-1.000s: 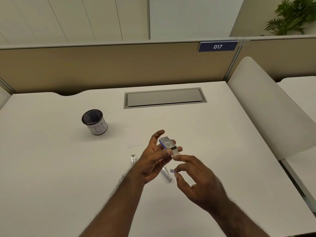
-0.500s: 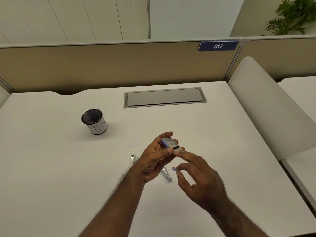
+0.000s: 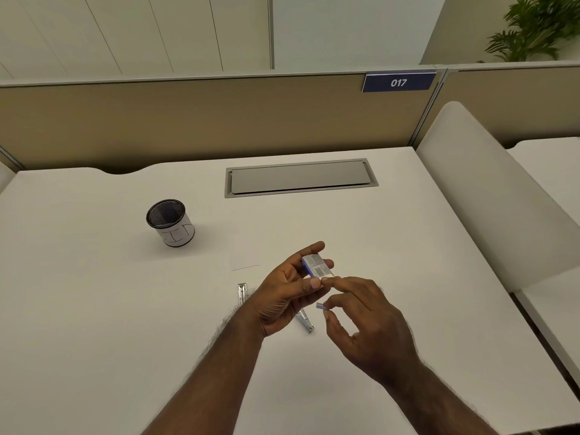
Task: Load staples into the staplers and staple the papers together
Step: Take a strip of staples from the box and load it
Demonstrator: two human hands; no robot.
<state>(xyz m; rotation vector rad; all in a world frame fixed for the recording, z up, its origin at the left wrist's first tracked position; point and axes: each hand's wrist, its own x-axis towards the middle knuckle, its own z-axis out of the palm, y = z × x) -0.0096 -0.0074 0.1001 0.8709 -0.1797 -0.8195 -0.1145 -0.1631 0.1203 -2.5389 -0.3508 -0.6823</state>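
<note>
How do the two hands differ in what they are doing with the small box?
The left hand grips the small box between thumb and fingers, palm turned upward; the right hand does not hold the box and only touches its near end with the index fingertip. The left hand holds nothing else, while the right hand pinches a tiny purple piece lower down. Both hands hover above the white desk.

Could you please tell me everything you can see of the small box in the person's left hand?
The staple box is a small flat packet, grey-white on top with a printed barcode label and a blue edge. The left hand holds it above the desk, thumb on its near end. The right hand touches that end with its index fingertip.
</note>
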